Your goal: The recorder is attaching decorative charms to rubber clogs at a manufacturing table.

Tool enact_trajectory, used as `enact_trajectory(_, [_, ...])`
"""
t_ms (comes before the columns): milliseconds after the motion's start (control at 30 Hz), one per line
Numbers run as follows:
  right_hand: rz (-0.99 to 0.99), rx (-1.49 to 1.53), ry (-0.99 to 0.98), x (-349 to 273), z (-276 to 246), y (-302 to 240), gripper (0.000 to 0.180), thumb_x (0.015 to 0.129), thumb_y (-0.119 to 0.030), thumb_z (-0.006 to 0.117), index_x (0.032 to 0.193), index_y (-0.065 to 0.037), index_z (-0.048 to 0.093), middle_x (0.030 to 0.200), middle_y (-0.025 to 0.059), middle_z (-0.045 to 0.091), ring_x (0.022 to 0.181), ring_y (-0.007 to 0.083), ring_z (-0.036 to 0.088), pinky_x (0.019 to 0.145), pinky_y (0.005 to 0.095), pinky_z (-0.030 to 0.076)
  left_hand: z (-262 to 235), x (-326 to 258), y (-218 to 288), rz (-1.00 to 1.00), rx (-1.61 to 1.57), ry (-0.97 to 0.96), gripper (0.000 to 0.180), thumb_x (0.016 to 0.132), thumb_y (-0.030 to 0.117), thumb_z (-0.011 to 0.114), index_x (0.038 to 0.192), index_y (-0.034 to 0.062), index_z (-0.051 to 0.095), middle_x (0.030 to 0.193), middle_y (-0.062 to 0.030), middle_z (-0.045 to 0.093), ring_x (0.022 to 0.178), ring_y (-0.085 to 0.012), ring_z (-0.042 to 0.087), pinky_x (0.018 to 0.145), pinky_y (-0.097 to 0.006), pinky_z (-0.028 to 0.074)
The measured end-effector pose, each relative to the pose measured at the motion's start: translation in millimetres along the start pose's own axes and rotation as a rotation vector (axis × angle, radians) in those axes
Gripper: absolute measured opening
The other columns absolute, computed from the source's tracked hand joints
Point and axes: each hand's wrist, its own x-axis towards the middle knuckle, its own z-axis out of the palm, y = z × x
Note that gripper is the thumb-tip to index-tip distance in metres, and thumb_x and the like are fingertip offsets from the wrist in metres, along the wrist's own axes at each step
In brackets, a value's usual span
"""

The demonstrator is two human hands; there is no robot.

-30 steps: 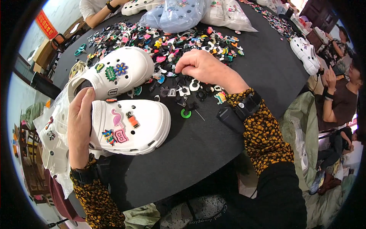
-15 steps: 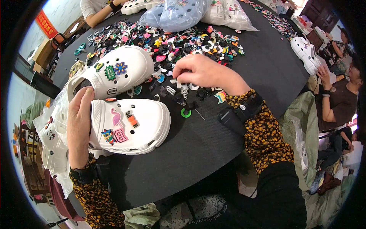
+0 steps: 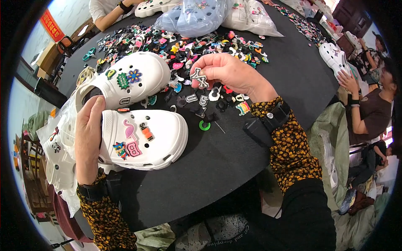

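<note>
Two white clogs sit side by side under my left hand, whose fingers wrap the inner edges of their openings. The nearer clog carries a pink flamingo, a cartoon figure and letter charms. On the farther clog are a blue flower, a green burst and an avocado charm. Between thumb and fingers, my right hand pinches a black-and-white letter-shaped shoe charm, raised above the table. Beneath it lie more letter charms, and a green ring rests nearby.
A broad heap of mixed shoe charms spreads over the black table. Bagged clogs stand at the far side. More white clogs in plastic lie left. A co-worker's arm is far left; another person at right handles a white clog.
My right hand has lifted a letter-shaped charm from the loose ones and turned it into view. My left hand stays on the clogs. The co-worker's hand at right has shifted along their clog.
</note>
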Motion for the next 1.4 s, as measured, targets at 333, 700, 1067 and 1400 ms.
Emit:
enact_trajectory(333, [0.052,0.013,0.023,-1,1,-2,0.022,0.088,-0.005,0.048,0.107,-0.003,0.060,0.085,0.0053,0.066,0.071,0.0089,0.061,0.061,0.0220,0.048,2,-2,3,0.012,0.033,0.016,0.038,0.096,0.029,0.048,0.108,-0.0063,0.059,0.091,-0.0054,0.061,0.085,-0.0106,0.053,0.078,-0.023,0.041])
enact_trajectory(700, [0.067,-0.043,0.048,-3,1,-4,0.025,0.089,-0.007,0.048,0.111,-0.003,0.059,0.088,0.0050,0.065,0.069,0.0070,0.059,0.061,0.0210,0.049,2,-3,6,0.021,0.038,0.012,0.037,0.096,0.028,0.048,0.107,-0.0062,0.059,0.090,-0.0052,0.061,0.084,-0.0106,0.053,0.077,-0.023,0.041])
enact_trajectory(1067, [-0.051,-0.089,0.158,2,-4,2,0.022,0.089,-0.012,0.058,0.109,-0.002,0.061,0.089,0.0043,0.065,0.069,0.0059,0.057,0.059,0.0186,0.047,1,-2,5,0.026,0.018,-0.004,0.035,0.096,0.025,0.049,0.109,-0.0057,0.059,0.092,-0.0032,0.061,0.085,-0.0081,0.053,0.076,-0.021,0.041])
enact_trajectory(1400, [-0.083,-0.138,0.188,0,-7,-2,0.027,0.084,-0.006,0.061,0.110,0.000,0.062,0.079,0.0010,0.062,0.066,0.0043,0.055,0.057,0.0186,0.045,1,-1,1,-0.002,-0.043,0.003,0.034,0.096,0.027,0.049,0.102,-0.0047,0.059,0.085,-0.0002,0.057,0.079,-0.0071,0.049,0.071,-0.021,0.039])
